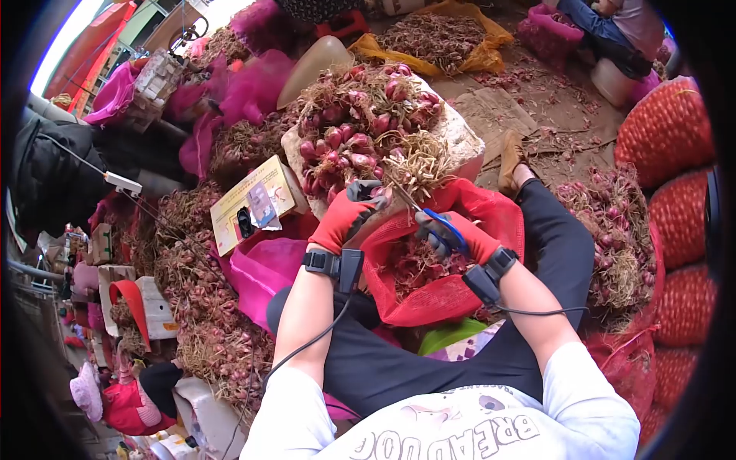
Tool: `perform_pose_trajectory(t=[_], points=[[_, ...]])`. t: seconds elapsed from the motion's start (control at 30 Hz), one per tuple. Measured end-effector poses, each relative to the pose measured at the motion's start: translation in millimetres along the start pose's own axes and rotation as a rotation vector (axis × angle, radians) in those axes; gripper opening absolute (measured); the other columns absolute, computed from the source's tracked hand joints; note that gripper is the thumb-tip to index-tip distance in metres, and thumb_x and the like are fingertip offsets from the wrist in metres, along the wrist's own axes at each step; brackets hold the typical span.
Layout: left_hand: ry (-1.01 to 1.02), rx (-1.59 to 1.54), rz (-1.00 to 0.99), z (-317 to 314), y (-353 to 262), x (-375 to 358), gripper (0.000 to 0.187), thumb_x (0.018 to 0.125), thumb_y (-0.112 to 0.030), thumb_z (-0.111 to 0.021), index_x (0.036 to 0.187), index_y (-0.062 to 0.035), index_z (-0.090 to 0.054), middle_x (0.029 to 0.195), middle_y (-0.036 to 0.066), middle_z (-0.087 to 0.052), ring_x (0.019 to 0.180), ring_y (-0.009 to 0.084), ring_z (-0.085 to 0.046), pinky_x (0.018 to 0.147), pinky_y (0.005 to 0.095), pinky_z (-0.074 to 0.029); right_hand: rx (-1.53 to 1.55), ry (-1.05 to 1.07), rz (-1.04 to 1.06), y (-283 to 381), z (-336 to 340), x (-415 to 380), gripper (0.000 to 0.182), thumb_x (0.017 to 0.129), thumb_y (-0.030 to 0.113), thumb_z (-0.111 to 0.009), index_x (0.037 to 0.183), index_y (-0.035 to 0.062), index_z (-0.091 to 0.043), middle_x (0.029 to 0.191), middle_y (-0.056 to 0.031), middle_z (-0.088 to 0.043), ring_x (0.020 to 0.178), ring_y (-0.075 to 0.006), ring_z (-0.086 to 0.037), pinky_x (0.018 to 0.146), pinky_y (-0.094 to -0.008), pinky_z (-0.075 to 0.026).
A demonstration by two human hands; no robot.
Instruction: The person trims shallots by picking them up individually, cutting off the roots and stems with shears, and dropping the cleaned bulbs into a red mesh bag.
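Observation:
My left hand (343,217), in a red and grey glove, is closed on a small shallot (381,195), mostly hidden by the fingers. My right hand (469,239), gloved alike, grips blue-handled scissors (452,230). Their blades point up and left, toward the shallot. Just beyond both hands, a heap of shallots (345,142) with dry roots and stalks covers a white foam box (464,142). Cut straw-coloured stalks (420,162) lie at its near right corner. Below my hands, between my legs, an open red mesh bag (502,208) holds shallots and loose skins.
Left of the box lies a yellow carton (253,203) with a phone-like item on it. More shallots (203,284) are heaped at left and right (606,230). Full red mesh sacks (667,130) are stacked at far right. Other people sit at lower left (130,402) and upper right (640,27).

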State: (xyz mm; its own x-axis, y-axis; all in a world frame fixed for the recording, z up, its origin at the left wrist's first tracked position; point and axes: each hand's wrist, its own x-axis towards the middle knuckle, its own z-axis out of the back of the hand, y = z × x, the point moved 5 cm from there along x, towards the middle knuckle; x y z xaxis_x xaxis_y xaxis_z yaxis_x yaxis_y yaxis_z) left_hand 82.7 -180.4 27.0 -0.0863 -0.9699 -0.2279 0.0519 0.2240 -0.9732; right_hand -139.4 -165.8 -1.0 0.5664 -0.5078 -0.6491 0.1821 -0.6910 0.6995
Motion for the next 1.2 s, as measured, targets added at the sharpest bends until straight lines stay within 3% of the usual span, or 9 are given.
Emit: perform_pose_trajectory(t=[0.13,0.33,0.47,0.6,0.67,0.8,1.03,1.1,1.2], points=[[-0.045,0.102,-0.109,0.6,0.5,-1.4,0.039,0.075,0.001,-0.070,0.112,-0.0013,-0.057,0.099,0.003,-0.064,0.087,0.0086,-0.057,0.081,0.0247,-0.047,0.040,0.015,0.210,15.7,2.7,25.4,0.017,0.085,0.024,-0.064,0.093,0.0087,-0.066,0.056,0.0050,-0.047,0.041,-0.0044,-0.042,0.036,-0.0207,-0.032],[-0.082,0.086,-0.224,-19.2,-17.8,-27.5,0.046,0.068,0.015,-0.061,0.111,-0.0008,-0.057,0.104,0.004,-0.063,0.096,0.0105,-0.057,0.088,0.0260,-0.044,0.068,0.013,0.135,18.4,-3.4,-1.2,0.022,0.083,0.026,-0.068,0.092,0.0071,-0.063,0.059,0.0051,-0.049,0.045,-0.0028,-0.044,0.038,-0.0207,-0.036],[0.067,-0.258,-0.072,-42.2,-16.6,-61.4,0.041,0.076,0.010,-0.062,0.116,0.0007,-0.055,0.109,0.005,-0.061,0.095,0.0090,-0.056,0.085,0.0217,-0.045,0.141,0.082,0.290,8.2,-22.2,-51.8,0.022,0.083,0.022,-0.067,0.097,0.0068,-0.060,0.073,0.0025,-0.056,0.053,-0.0017,-0.048,0.046,-0.0181,-0.041],[0.010,-0.274,-0.106,-86.6,-19.1,-104.0,0.032,0.085,0.007,-0.054,0.117,0.0008,-0.053,0.108,0.004,-0.060,0.094,0.0085,-0.056,0.082,0.0187,-0.046,0.300,0.001,0.400,-0.3,-32.8,-79.2,0.022,0.083,0.017,-0.067,0.099,0.0039,-0.059,0.077,0.0012,-0.059,0.059,-0.0033,-0.051,0.050,-0.0185,-0.042],[0.087,-0.701,0.104,-109.7,-3.1,-119.7,0.027,0.087,0.001,-0.056,0.115,0.0009,-0.053,0.099,0.003,-0.061,0.087,0.0085,-0.058,0.078,0.0184,-0.047,0.332,-0.032,0.429,-9.9,-31.3,-82.0,0.021,0.083,0.014,-0.067,0.100,0.0034,-0.059,0.078,0.0010,-0.059,0.059,-0.0037,-0.051,0.050,-0.0191,-0.041],[0.279,-1.109,0.198,-129.7,19.6,-133.2,0.028,0.094,-0.009,-0.050,0.121,-0.0026,-0.050,0.115,0.005,-0.054,0.099,0.0134,-0.057,0.083,0.0239,-0.051,0.263,-0.077,0.529,-16.8,-22.9,-87.9,0.023,0.083,0.012,-0.067,0.103,0.0027,-0.060,0.079,0.0016,-0.060,0.064,-0.0036,-0.052,0.055,-0.0195,-0.042],[0.077,-1.314,0.208,-131.1,55.0,-133.8,0.030,0.097,-0.015,-0.046,0.127,-0.0091,-0.046,0.111,0.005,-0.054,0.096,0.0120,-0.057,0.084,0.0252,-0.050,0.283,-0.073,0.480,-30.7,-19.4,-99.3,0.027,0.083,0.016,-0.068,0.105,0.0040,-0.059,0.088,0.0005,-0.061,0.068,-0.0047,-0.054,0.061,-0.0211,-0.045],[-0.092,-0.520,-0.149,-131.1,49.0,-126.2,0.030,0.097,-0.014,-0.045,0.127,-0.0088,-0.047,0.109,0.005,-0.055,0.095,0.0142,-0.057,0.085,0.0270,-0.050,0.078,-0.166,0.528,-27.4,-31.7,-107.9,0.029,0.082,0.017,-0.069,0.106,0.0042,-0.058,0.088,0.0003,-0.061,0.069,-0.0044,-0.054,0.061,-0.0204,-0.046],[0.036,0.025,-0.300,-137.5,41.4,-119.4,0.031,0.096,-0.012,-0.047,0.127,-0.0063,-0.047,0.107,0.007,-0.057,0.094,0.0196,-0.057,0.085,0.0300,-0.048,0.054,-0.159,0.502,-35.1,-28.6,-105.8,0.029,0.082,0.015,-0.068,0.106,0.0016,-0.058,0.085,-0.0017,-0.060,0.065,-0.0065,-0.056,0.056,-0.0199,-0.046]])
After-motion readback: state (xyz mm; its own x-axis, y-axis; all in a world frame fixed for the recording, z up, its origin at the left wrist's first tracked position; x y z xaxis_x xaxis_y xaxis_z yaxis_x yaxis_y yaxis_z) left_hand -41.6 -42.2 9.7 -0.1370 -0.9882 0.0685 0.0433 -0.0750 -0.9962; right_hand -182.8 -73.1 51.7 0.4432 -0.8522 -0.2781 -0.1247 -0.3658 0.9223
